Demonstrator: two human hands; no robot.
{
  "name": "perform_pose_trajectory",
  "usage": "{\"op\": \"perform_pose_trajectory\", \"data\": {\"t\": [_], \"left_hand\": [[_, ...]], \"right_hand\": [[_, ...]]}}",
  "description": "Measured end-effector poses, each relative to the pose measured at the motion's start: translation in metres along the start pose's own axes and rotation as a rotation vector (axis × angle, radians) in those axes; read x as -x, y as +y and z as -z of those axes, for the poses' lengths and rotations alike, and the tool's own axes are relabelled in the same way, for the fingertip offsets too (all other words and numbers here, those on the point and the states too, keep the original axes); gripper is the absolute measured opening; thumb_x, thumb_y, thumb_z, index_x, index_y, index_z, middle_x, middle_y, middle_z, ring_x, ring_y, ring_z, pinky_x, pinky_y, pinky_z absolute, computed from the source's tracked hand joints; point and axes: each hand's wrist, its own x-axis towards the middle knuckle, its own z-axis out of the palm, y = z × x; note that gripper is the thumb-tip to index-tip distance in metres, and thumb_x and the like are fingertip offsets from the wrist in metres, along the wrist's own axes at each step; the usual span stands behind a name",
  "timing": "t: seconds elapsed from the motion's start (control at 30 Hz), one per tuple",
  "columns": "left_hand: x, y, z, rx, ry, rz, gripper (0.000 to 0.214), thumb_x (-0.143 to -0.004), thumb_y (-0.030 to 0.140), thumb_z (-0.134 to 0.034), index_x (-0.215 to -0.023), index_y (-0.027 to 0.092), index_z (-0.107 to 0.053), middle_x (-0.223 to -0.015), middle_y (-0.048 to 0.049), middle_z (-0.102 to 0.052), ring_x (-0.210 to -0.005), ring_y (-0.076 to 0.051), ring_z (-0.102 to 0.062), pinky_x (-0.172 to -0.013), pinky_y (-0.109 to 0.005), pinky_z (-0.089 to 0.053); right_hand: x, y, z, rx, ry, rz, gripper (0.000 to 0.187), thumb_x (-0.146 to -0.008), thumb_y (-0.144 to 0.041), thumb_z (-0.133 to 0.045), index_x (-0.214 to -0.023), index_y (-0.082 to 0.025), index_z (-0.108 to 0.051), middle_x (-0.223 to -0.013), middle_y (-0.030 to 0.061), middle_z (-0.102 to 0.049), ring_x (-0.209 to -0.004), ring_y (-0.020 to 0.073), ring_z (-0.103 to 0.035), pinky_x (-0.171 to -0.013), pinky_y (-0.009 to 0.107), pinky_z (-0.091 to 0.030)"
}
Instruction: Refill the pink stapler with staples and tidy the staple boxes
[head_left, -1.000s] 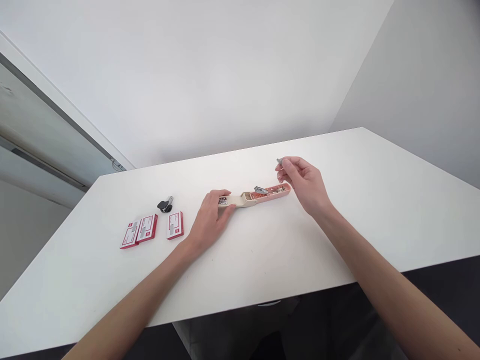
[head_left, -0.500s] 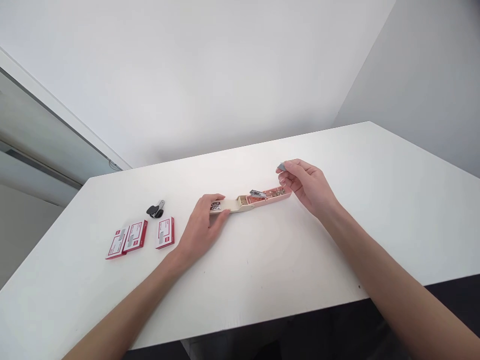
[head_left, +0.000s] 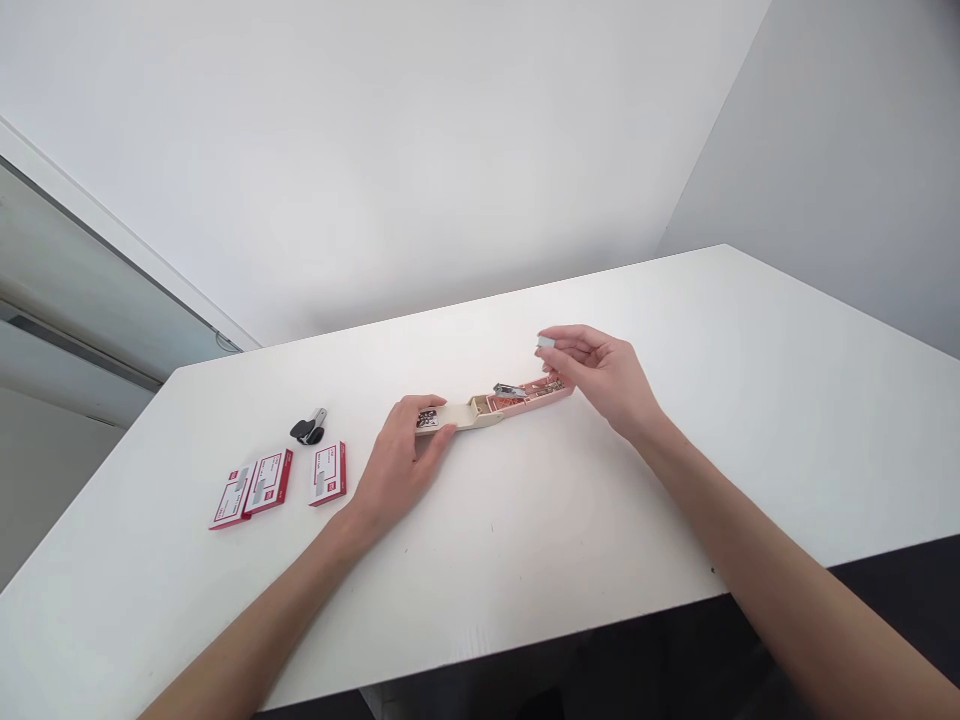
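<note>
A cream-and-pink stapler (head_left: 480, 412) lies folded wide open on the table, its pink half pointing right with metal parts showing inside. My left hand (head_left: 401, 450) grips the cream half at its left end, thumb on the near side and fingers on the far side. Just above the stapler's pink end, my right hand (head_left: 600, 375) pinches a small grey strip of staples (head_left: 545, 342) between thumb and fingertips. Part of the pink end is hidden behind that hand.
Left of my left hand stands a red-and-white box (head_left: 328, 473). Two similar boxes (head_left: 251, 488) lie touching farther left. Behind them sits a black-and-silver staple remover (head_left: 308, 428). A wall (head_left: 450, 150) rises behind the white table (head_left: 525, 540).
My right hand has turned and shifted slightly left with the staples, which now show a lighter face. My left hand keeps its grip on the stapler. The view has moved a little.
</note>
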Motion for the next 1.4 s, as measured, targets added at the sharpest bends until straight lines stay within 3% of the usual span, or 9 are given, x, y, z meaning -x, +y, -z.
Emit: {"op": "perform_pose_trajectory", "data": {"t": [0.17, 0.33, 0.5, 0.9, 1.4], "left_hand": [[0.0005, -0.0011, -0.0003, 0.002, 0.003, 0.006, 0.031, -0.106, 0.045, -0.053, -0.13, 0.026, -0.058, -0.134, -0.0067, -0.065, -0.108, -0.023, -0.066, -0.077, -0.035, -0.055], [0.0005, -0.0019, -0.0008, 0.017, -0.003, 0.009, 0.03, -0.105, 0.044, -0.055, -0.129, 0.027, -0.059, -0.13, -0.0068, -0.065, -0.112, -0.024, -0.065, -0.079, -0.036, -0.057], [0.0, -0.0008, -0.0009, 0.028, -0.018, 0.008, 0.028, -0.104, 0.042, -0.056, -0.127, 0.026, -0.06, -0.127, -0.0068, -0.065, -0.114, -0.025, -0.065, -0.082, -0.037, -0.058], [0.0001, -0.0031, -0.001, 0.002, -0.019, -0.021, 0.027, -0.105, 0.043, -0.054, -0.127, 0.027, -0.059, -0.127, -0.0063, -0.066, -0.116, -0.025, -0.064, -0.091, -0.04, -0.057], [0.0005, 0.0005, -0.0009, 0.008, -0.012, -0.018, 0.028, -0.105, 0.042, -0.053, -0.126, 0.026, -0.06, -0.128, -0.0076, -0.066, -0.116, -0.025, -0.064, -0.089, -0.039, -0.058]], "right_hand": [[0.0069, 0.0023, -0.0067, 0.2, -0.046, 0.139, 0.029, -0.088, -0.054, -0.079, -0.098, -0.027, -0.079, -0.103, 0.0056, -0.077, -0.095, 0.0248, -0.074, -0.088, 0.043, -0.063], [0.008, 0.006, -0.008, 0.304, -0.183, 0.235, 0.019, -0.094, -0.048, -0.074, -0.102, -0.032, -0.081, -0.119, 0.0049, -0.075, -0.103, 0.026, -0.073, -0.087, 0.044, -0.064], [0.0082, 0.0081, -0.0095, 0.391, -0.21, 0.336, 0.017, -0.099, -0.043, -0.069, -0.102, -0.033, -0.082, -0.118, 0.0046, -0.076, -0.114, 0.0271, -0.069, -0.087, 0.044, -0.064], [0.0088, 0.0087, -0.0094, 0.324, -0.213, 0.304, 0.015, -0.097, -0.043, -0.072, -0.102, -0.033, -0.083, -0.118, 0.0037, -0.076, -0.113, 0.0255, -0.07, -0.088, 0.042, -0.065], [0.0099, 0.0076, -0.0097, 0.382, -0.241, 0.311, 0.025, -0.098, -0.052, -0.067, -0.102, -0.034, -0.084, -0.117, 0.0065, -0.076, -0.112, 0.0287, -0.068, -0.087, 0.047, -0.066]]}}
